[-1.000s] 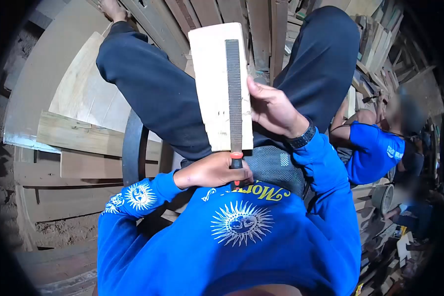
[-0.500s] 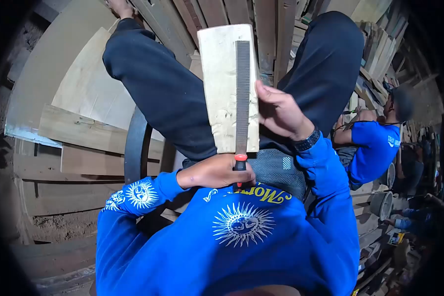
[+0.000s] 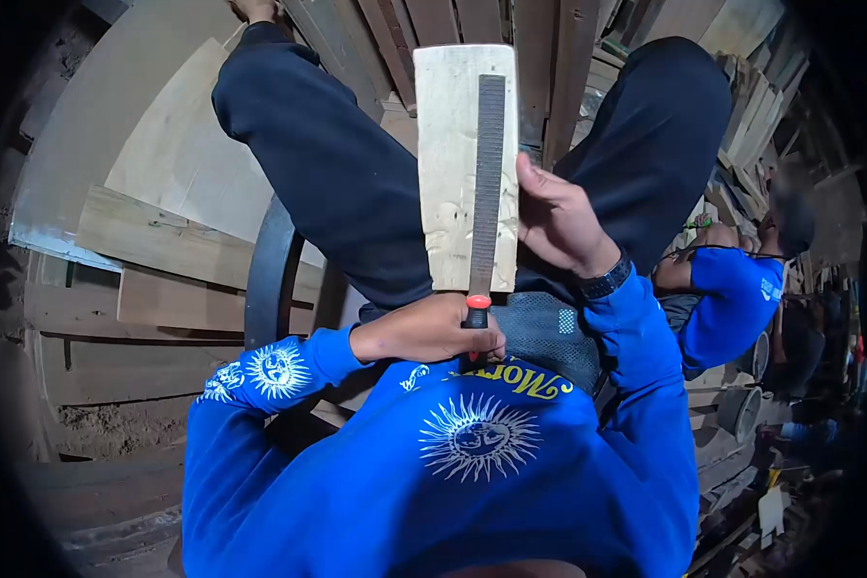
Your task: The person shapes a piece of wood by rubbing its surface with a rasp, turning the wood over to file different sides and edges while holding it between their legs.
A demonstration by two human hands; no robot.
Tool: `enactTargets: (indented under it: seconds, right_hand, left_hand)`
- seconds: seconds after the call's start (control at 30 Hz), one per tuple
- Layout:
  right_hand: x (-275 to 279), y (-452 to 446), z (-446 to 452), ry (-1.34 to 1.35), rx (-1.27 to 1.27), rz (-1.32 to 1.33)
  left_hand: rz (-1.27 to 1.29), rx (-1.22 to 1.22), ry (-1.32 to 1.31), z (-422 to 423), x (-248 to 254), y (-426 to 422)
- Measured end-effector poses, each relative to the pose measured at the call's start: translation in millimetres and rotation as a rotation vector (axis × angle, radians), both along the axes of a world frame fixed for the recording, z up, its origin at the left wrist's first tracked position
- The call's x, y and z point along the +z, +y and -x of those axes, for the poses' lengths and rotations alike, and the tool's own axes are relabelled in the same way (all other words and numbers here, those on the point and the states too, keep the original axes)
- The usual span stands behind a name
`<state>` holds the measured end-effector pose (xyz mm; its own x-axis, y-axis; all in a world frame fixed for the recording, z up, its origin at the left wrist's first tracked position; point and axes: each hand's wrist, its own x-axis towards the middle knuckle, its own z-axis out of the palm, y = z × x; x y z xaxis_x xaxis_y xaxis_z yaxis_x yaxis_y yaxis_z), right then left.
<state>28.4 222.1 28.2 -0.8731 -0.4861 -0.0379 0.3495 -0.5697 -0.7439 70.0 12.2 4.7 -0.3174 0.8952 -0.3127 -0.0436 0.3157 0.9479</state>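
My left hand (image 3: 422, 328) is closed round the black and red handle of a rasp (image 3: 488, 178), near my waist. The rasp's long grey toothed blade points away from me and lies along the right part of a pale wooden block (image 3: 447, 135). This block is wider at its far end and has dents and rough marks on its face. Gripping its right edge is my right hand (image 3: 570, 229), thumb along the side and the other fingers partly hidden behind the wood. A dark watch (image 3: 607, 276) circles that wrist.
Dark-trousered legs (image 3: 328, 173) spread on both sides of the block. Wooden boards (image 3: 178, 241) lie at left beside a curved dark rim (image 3: 272, 275). At right sits another person in a blue shirt (image 3: 732, 299), with stacked wood behind and a metal bucket (image 3: 739, 412) nearby.
The block, rasp and both hands sit slightly farther right in view, as do my legs and the boards. The block looks a little straighter. Both hands keep their grips.
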Motion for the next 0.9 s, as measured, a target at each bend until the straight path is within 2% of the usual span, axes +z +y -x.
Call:
enactTargets:
  seconds: [0.1, 0.13, 0.2, 0.3, 0.4, 0.53, 0.67, 0.77, 0.9]
  right_hand:
    - [11.6, 4.3, 3.4, 0.02, -0.155, 0.157]
    - [11.9, 11.6, 5.5, 0.097, -0.114, 0.18]
    - [18.4, 12.4, 5.2, 0.084, -0.186, 0.145]
    - [12.9, 4.8, 3.3, 0.034, -0.12, 0.172]
    - [-3.5, -2.2, -1.3, -0.003, 0.046, -0.012]
    - [2.1, -0.4, -3.0, 0.039, 0.054, -0.055]
    - [8.6, 6.5, 0.5, 0.102, -0.122, 0.158]
    - [11.6, 6.7, 1.3, 0.107, -0.122, 0.177]
    - [-1.3, 6.6, 0.3, 0.037, 0.083, -0.002]
  left_hand:
    - [-0.066, -0.009, 0.061, 2.1, -2.0, 0.3]
    - [-0.067, -0.007, 0.056, 1.5, -3.5, -0.2]
    - [-0.048, 0.005, 0.025, 1.3, -6.5, -0.1]
    - [-0.017, -0.018, 0.047, 1.2, -1.8, 0.2]
    - [-0.008, -0.019, 0.061, -1.7, -0.9, 0.0]
    - [0.066, -0.004, 0.046, -1.6, 2.8, 1.0]
    - [0.001, -0.028, 0.088, 0.6, 1.8, 0.5]
    - [-0.021, -0.03, 0.084, 1.1, -0.2, 0.2]
    - [0.003, -0.009, 0.076, -1.4, -0.3, 0.2]
